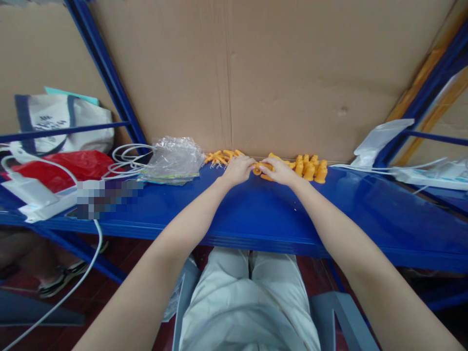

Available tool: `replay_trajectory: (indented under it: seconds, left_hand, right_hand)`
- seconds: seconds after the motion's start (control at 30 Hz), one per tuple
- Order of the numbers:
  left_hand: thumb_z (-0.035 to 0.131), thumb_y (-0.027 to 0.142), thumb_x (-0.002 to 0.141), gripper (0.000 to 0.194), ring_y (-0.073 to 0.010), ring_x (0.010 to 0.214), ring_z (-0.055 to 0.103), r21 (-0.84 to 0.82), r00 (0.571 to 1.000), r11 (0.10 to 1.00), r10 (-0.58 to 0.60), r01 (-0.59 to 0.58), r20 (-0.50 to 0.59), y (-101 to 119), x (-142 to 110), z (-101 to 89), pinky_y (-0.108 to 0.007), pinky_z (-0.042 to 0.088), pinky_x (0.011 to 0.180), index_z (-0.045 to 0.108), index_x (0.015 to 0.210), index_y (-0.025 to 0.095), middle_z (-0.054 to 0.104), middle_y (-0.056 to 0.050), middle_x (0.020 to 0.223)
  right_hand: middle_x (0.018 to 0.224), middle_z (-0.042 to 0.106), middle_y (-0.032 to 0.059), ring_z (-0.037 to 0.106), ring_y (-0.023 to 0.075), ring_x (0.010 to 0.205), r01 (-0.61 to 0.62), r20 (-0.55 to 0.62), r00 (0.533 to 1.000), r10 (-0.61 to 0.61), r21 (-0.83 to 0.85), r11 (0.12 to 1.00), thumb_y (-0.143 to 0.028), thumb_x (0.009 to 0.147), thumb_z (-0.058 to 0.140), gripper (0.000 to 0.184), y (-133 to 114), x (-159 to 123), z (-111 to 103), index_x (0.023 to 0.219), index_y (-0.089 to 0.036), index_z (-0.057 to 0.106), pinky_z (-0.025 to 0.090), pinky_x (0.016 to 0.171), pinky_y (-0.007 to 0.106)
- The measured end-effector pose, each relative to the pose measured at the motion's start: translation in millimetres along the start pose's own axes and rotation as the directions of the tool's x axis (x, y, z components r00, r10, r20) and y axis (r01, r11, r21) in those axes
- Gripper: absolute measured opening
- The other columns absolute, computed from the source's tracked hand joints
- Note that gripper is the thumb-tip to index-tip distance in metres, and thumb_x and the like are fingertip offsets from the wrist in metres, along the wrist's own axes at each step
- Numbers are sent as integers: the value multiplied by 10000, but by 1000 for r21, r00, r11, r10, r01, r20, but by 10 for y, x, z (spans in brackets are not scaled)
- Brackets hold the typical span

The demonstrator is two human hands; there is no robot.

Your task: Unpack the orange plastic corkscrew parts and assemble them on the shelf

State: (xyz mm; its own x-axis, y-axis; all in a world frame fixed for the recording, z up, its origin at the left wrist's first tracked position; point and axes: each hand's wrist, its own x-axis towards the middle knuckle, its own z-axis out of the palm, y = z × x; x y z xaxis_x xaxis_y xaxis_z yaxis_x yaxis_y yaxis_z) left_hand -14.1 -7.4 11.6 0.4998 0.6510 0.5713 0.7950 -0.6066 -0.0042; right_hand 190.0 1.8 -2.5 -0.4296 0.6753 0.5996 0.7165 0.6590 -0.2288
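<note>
Near the back of the blue tabletop, both hands meet at a small orange plastic piece (258,169) with a round end. The fingers of my left hand (239,170) are closed at its left side. My right hand (280,169) grips it from the right, thumb and fingers bent. Just beyond my left hand lies a heap of orange branching parts (218,157) with small metal-looking hooks or rings. Right of my right hand, several chunky orange figures (310,168) stand in a cluster. Another flat orange piece (267,178) rests below the right fingers. Fine detail is too small to make out.
A pile of clear plastic bags (173,158) lies left of the parts. Further left are a white power strip (54,202), cables, a red bag (62,168) and a canvas bag (87,126). Cardboard (278,73) walls the back. Blue posts stand at both sides. Another person's foot shows lower left.
</note>
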Motion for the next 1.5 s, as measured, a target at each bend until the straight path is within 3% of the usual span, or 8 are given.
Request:
replay_trajectory:
  seconds: [0.23, 0.43, 0.67, 0.97, 1.1, 1.23, 1.4, 1.5]
  left_hand:
    - [500, 201, 941, 256, -281, 1032, 663, 3, 992, 992, 125, -125, -19, -12, 15, 63, -423, 483, 924, 739, 1024, 166, 757, -116, 1021]
    - [501, 200, 934, 243, -263, 990, 669, -10, 990, 990, 141, -141, -9, -45, 17, 82, -408, 488, 908, 740, 913, 167, 756, -109, 962]
    - [494, 219, 939, 264, -269, 992, 676, 22, 994, 994, 106, -106, 11, -17, 23, 72, -417, 497, 910, 754, 938, 175, 759, -110, 970]
    - [506, 234, 942, 274, -271, 1032, 684, 1, 996, 996, 84, -84, -9, 0, 17, 29, -430, 505, 946, 762, 1030, 195, 775, -95, 1039]
    - [513, 222, 936, 285, -274, 1046, 683, -3, 997, 997, 73, -73, 5, -1, 6, 21, -437, 513, 948, 755, 1086, 203, 776, -94, 1069]
    - [527, 214, 922, 256, -295, 1048, 682, -1, 997, 998, 70, -70, 32, 9, 1, 20, -446, 517, 927, 767, 1003, 177, 772, -119, 1049]
    - [522, 210, 929, 255, -275, 1024, 689, 1, 997, 997, 82, -82, 11, 14, 12, 49, -429, 514, 933, 769, 989, 192, 774, -97, 1009]
    - [523, 224, 944, 266, -283, 1037, 690, -39, 998, 998, 55, -55, 2, 12, 19, 67, -433, 510, 942, 768, 1036, 178, 771, -116, 1040]
  right_hand:
    - [1169, 719, 134, 662, 259, 1092, -34, 172, 984, 57, -132, 991, -319, 988, 477, 299, -80, 29, -51, 1148, -162, 675, 489, 964, 383]
    - [1126, 718, 134, 658, 266, 1030, -11, 177, 983, 59, -261, 965, -269, 958, 530, 241, -164, 30, -83, 1141, -168, 651, 476, 891, 374]
    - [1101, 690, 167, 600, 319, 1090, 90, 159, 987, -17, -467, 880, -260, 940, 550, 214, -284, -14, -127, 1130, -168, 587, 396, 875, 392]
    - [1138, 687, 194, 609, 321, 1116, 64, 126, 992, -6, -462, 885, -208, 953, 496, 239, -350, -22, -118, 1173, -130, 547, 378, 891, 391]
    - [1202, 693, 193, 623, 311, 1139, 4, 181, 981, 75, -401, 916, -284, 986, 490, 279, -380, -18, -132, 1193, -119, 579, 403, 915, 394]
    - [1197, 711, 166, 634, 294, 1139, 4, 252, 963, 99, -380, 925, -291, 1011, 445, 260, -370, 0, -132, 1124, -149, 632, 423, 904, 386]
    - [1130, 727, 175, 644, 309, 1101, 28, 196, 978, 66, -441, 897, -263, 961, 510, 204, -373, 10, -142, 1104, -161, 614, 410, 900, 398]
    - [1141, 718, 205, 639, 331, 1118, 15, 161, 985, 67, -464, 886, -226, 930, 537, 269, -431, 3, -158, 1183, -140, 566, 403, 905, 408]
